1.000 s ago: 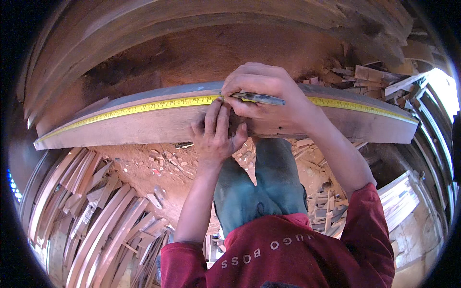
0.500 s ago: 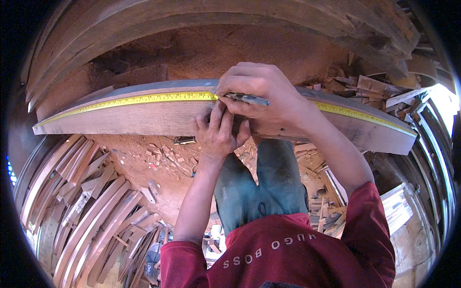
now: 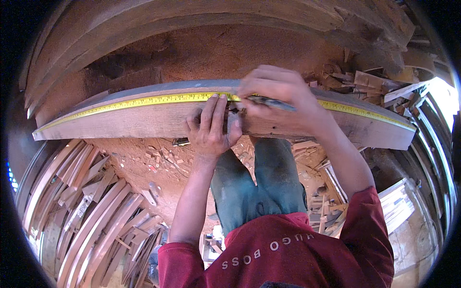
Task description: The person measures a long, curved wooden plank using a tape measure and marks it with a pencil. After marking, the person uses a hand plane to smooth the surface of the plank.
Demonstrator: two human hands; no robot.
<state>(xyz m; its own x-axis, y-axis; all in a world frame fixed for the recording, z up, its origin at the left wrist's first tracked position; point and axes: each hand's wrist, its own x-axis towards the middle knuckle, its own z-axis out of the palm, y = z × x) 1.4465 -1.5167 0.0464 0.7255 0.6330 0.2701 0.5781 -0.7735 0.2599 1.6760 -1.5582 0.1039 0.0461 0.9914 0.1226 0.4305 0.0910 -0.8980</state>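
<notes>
A long wooden plank [image 3: 120,120] lies across in front of me, with a yellow measuring tape [image 3: 158,100] stretched along its face near the far edge. My left hand [image 3: 211,129] rests on the plank with its fingers stretched out, and two fingertips touch the tape. Just to the right, my right hand [image 3: 285,96] is closed round a dark pen [image 3: 274,102] with a bluish end and is somewhat blurred by motion. It covers a stretch of the tape and plank. The pen's tip is hidden by the fingers.
Curved timbers [image 3: 216,13] lie beyond the plank, over reddish sawdust [image 3: 216,53]. A large stack of cut boards [image 3: 96,221] stands at the lower left. Wood offcuts [image 3: 377,82] are heaped at the far right, and chips litter the floor below the plank.
My right hand has moved to the right along the plank with the pen. My left hand has shifted slightly left, its fingertips now on the tape, and a gap shows between the hands.
</notes>
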